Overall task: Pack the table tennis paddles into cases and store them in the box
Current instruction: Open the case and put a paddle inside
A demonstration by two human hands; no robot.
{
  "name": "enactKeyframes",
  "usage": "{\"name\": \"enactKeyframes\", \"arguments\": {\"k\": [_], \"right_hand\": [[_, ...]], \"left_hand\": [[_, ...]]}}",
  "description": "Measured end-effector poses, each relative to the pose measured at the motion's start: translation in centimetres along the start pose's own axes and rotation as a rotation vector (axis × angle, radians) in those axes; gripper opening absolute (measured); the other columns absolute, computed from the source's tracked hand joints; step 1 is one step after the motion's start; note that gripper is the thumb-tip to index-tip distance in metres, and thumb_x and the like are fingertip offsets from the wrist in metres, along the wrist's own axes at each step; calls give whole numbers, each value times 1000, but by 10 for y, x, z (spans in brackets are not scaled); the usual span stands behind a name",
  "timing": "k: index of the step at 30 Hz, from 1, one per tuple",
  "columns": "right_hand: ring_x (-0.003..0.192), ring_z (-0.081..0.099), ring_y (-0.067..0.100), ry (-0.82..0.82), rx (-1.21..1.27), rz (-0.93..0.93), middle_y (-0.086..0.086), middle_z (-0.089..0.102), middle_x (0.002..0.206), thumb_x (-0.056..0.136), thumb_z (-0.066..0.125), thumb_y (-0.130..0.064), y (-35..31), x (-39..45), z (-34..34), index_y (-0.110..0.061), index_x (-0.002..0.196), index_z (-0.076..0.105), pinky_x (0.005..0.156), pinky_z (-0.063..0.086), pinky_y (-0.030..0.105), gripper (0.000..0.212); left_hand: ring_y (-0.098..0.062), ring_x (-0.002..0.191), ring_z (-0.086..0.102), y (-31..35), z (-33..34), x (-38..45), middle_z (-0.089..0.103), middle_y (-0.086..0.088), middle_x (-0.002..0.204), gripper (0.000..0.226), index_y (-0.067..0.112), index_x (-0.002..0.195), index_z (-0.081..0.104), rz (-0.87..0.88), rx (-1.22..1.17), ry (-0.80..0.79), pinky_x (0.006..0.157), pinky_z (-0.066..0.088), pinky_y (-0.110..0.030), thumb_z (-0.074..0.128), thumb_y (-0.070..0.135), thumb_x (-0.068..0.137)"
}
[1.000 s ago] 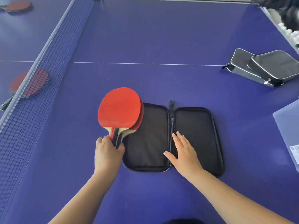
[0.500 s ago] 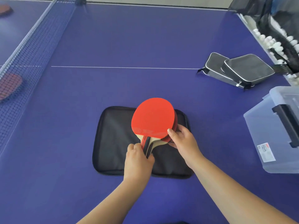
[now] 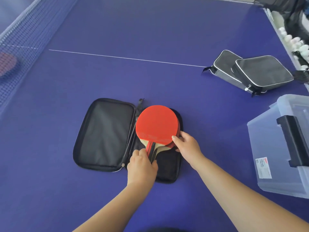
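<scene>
A black zip case lies open flat on the blue table. Two stacked red paddles rest over its right half, handles pointing toward me. My left hand grips the paddle handles. My right hand pinches the right edge of the paddle blades, thumb on top. A clear plastic box with a black latch stands at the right. Two closed black cases lie stacked at the back right.
The net runs along the left, with another red paddle blurred behind it. White balls sit in a holder past the table's right edge. A white centre line crosses the table.
The paddles went from the left of the case over to its right half and now lie lower on it. My right hand left the case lining and took the blades' edge.
</scene>
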State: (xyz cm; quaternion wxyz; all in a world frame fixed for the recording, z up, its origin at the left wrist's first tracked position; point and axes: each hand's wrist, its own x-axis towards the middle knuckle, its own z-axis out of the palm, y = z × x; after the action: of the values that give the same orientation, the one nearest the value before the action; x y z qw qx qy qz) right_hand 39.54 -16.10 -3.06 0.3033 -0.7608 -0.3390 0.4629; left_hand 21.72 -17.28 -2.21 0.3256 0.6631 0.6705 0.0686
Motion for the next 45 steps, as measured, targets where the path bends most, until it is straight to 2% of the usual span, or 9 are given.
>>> {"name": "enactKeyframes", "arguments": {"k": [3,6,9,12,21,32,38,41,45], "right_hand": [[86,62,11,56,-199,-99,-1,63,104,92,50,-49,7,3,-4,-33,108,61,70,51,27,25],[88,57,6,73,-224,-109,1,50,115,93,55,-46,9,0,-9,-27,132,55,73,41,21,44],[92,58,2,27,-230,-143,-3,46,117,88,65,-41,13,-3,-13,-25,139,49,74,43,16,55],[97,58,4,7,-219,-168,-5,45,116,82,74,-35,18,-2,-13,-25,140,47,82,46,20,64],[94,56,3,51,-211,-251,-4,44,110,80,78,-36,25,-2,-7,-32,143,42,72,42,9,73],[88,55,2,95,-249,-274,-3,42,107,80,76,-40,29,2,-1,-32,148,36,69,39,6,79],[89,54,3,90,-238,-252,-4,42,107,80,77,-40,29,3,-1,-31,147,37,68,39,6,79],[88,54,2,85,-239,-238,-4,43,108,80,76,-42,29,4,-3,-32,147,38,66,39,5,77],[87,55,3,95,-252,-235,-3,44,107,80,76,-41,28,5,-2,-33,147,38,65,38,4,78]], "left_hand": [[-14,100,49,-17,1,-5,48,9,102,31,25,111,54,68,-97,-43,88,45,-30,66,39,86],[0,104,44,-35,-3,-14,45,18,110,55,44,123,44,156,-208,-100,85,37,-10,76,41,79],[-3,110,44,-49,-2,-16,42,23,114,72,41,137,43,218,-188,-104,92,35,-11,81,34,76],[-7,104,48,-53,2,-15,42,24,107,67,35,136,49,224,-138,-73,91,43,-18,80,27,78],[-16,78,51,-40,26,-18,50,10,85,51,20,113,64,217,7,144,76,50,-38,86,28,68],[-17,73,53,-37,27,-21,46,11,85,56,22,116,62,260,86,157,72,46,-33,86,26,66],[-15,78,52,-25,20,-24,44,10,94,71,21,133,53,182,-11,136,78,51,-36,78,49,72],[-10,72,50,-18,19,-21,38,10,95,51,28,130,50,163,-113,64,72,49,-28,69,38,84],[-13,74,48,-20,23,-19,37,6,101,51,24,137,47,149,-162,66,69,45,-25,65,22,89]]}}
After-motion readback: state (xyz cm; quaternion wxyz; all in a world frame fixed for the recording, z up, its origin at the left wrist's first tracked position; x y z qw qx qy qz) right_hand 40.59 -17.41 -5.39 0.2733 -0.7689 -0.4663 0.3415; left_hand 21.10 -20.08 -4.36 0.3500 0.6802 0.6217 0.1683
